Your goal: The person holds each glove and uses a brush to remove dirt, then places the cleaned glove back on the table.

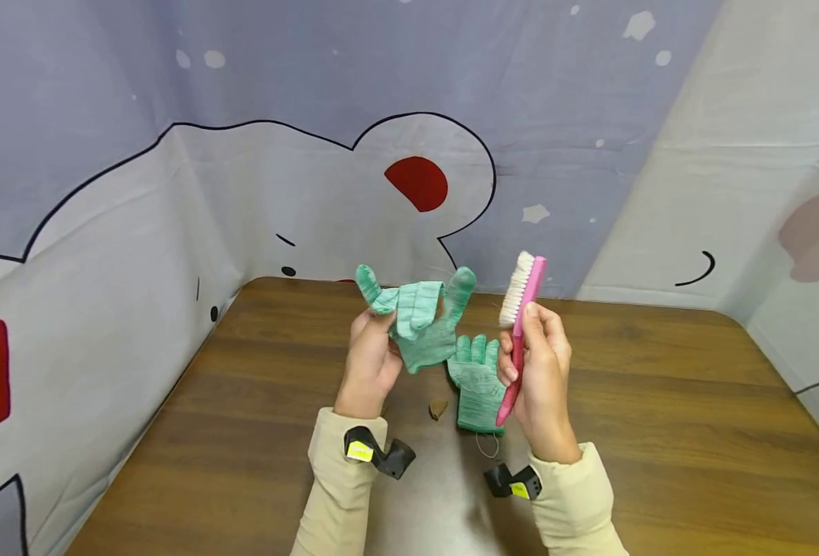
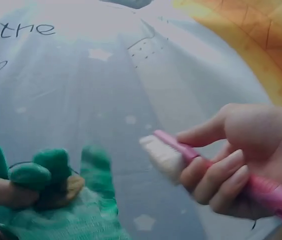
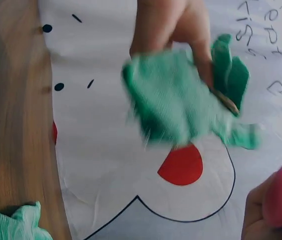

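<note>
A green knit glove [image 1: 426, 332] is held up off the table by my left hand [image 1: 369, 359], its thumb and fingers pinching the cloth. Some glove fingers fold over while others stick up. Against the glove sits a brown, leaf-like piece [image 2: 73, 192], partly hidden by the folded fingers. My right hand [image 1: 545, 371] grips the handle of a pink brush [image 1: 518, 347], white bristles facing the glove and apart from it. A second green glove [image 1: 477, 378] lies on the table below, between the hands.
Beside the lying glove, a small brown leaf-like piece [image 1: 437, 408] rests on the wooden table [image 1: 646, 401]. A thin pale loop of string [image 1: 487, 446] hangs near that glove's cuff. Printed cloth [image 1: 298, 177] stands behind the table and along its sides.
</note>
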Demonstrator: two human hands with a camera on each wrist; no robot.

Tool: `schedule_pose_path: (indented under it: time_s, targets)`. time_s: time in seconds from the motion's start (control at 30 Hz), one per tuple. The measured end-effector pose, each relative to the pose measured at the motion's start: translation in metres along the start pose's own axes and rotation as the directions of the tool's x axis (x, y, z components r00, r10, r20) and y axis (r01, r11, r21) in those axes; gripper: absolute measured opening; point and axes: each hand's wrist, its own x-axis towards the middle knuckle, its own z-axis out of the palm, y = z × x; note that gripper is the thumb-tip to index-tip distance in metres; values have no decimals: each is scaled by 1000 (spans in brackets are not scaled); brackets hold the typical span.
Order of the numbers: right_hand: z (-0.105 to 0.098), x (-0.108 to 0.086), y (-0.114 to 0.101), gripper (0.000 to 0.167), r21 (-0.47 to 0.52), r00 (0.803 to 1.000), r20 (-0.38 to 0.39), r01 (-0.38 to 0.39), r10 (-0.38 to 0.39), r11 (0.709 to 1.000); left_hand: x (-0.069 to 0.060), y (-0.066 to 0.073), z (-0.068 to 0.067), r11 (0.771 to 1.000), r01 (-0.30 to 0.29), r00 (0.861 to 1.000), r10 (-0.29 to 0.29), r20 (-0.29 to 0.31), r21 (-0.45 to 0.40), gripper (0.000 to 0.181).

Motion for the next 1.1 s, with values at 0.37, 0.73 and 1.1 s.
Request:
schedule_pose_path:
  time_s: [0.37,0.73,1.1]
  targets:
    - [-3,0,-4,25,-174,993,86,-64,80,983,2,-3,0,987,54,991,-34,-130,148,21]
    - [-5,-2,-6,30,-375,984,171,24,44,927,2,4,-3,977,192,978,-198,62,88,8]
    - [-8,0,-4,30,-474,977,210,77,28,877,-4,1,5,951,112,950,-187,249,289,41]
